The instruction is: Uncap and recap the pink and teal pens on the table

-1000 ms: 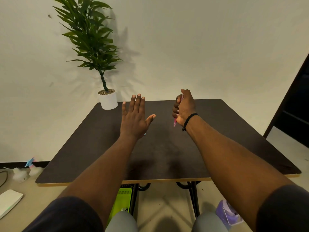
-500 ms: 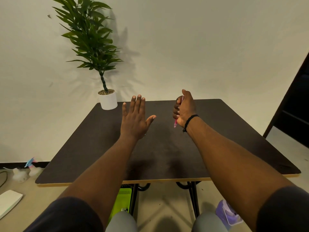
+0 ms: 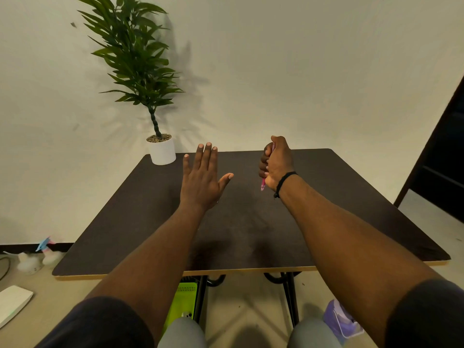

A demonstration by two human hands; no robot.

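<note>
Hands hover above a dark brown worktop (image 3: 351, 209) with a pale edge strip along its near side. The left hand (image 3: 203, 179) is flat and spread, palm down, 4 fingers together pointing toward the wall and the thumb splayed to the right; it holds nothing. A tiny pale glint shows just under its wrist edge, too small to identify. The right hand (image 3: 276, 163) is curled into a fist around the pink pen (image 3: 263, 185), thumb on top; the pen runs roughly upright through the fist, a short pink end poking out below the heel of the hand and a sliver of pink showing near the thumb. Whether the pen is capped cannot be told. A black cord bracelet (image 3: 283, 182) circles the right wrist. The 2 hands are well apart, side by side over the middle of the worktop. No teal pen can be made out.

At the far left corner of the worktop stands a white pot (image 3: 162, 151) with a leafy green plant (image 3: 133, 54), close to the cream wall. On the floor lie a white flat object (image 3: 12, 301) at left, a bright green item (image 3: 182, 301) under the worktop, and a lilac item (image 3: 339, 320) at right.
</note>
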